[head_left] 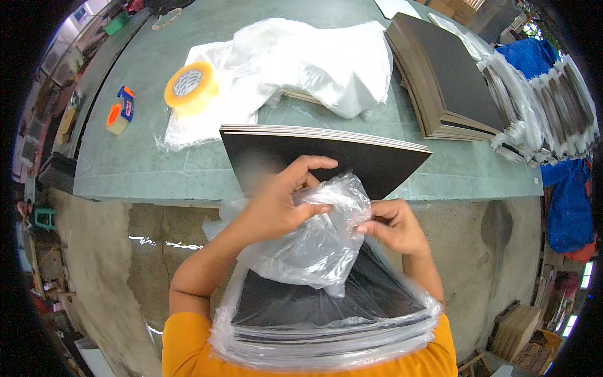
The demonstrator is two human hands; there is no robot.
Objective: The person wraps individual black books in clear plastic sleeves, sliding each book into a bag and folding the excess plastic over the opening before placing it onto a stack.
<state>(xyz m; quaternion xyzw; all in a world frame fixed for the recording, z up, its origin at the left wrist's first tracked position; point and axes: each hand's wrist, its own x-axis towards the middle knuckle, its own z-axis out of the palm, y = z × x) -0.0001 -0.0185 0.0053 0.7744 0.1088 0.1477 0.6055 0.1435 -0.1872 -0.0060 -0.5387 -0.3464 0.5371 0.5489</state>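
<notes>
My left hand [282,198] and my right hand [394,227] are at a crumpled clear plastic bag [308,248]. The left thumb presses on the plastic and its index finger sticks out; its other fingers are partly hidden. Between thumb and fingers, my right hand pinches the bag's right side. Below it, against my body, lies a plastic-wrapped stack of black boards [326,308]. Just beyond my hands, several unwrapped black boards [370,160] are tilted up at the table's near edge, partly covered by my left hand and the bag.
On the green table [151,163] lie a pile of clear plastic bags [301,53], a wide tape roll [188,85] and a tape dispenser [121,113]. A tall stack of dark boards [449,69] stands at right, beside plastic-wrapped bundles [546,110]. Blue sheeting [568,207] hangs beyond.
</notes>
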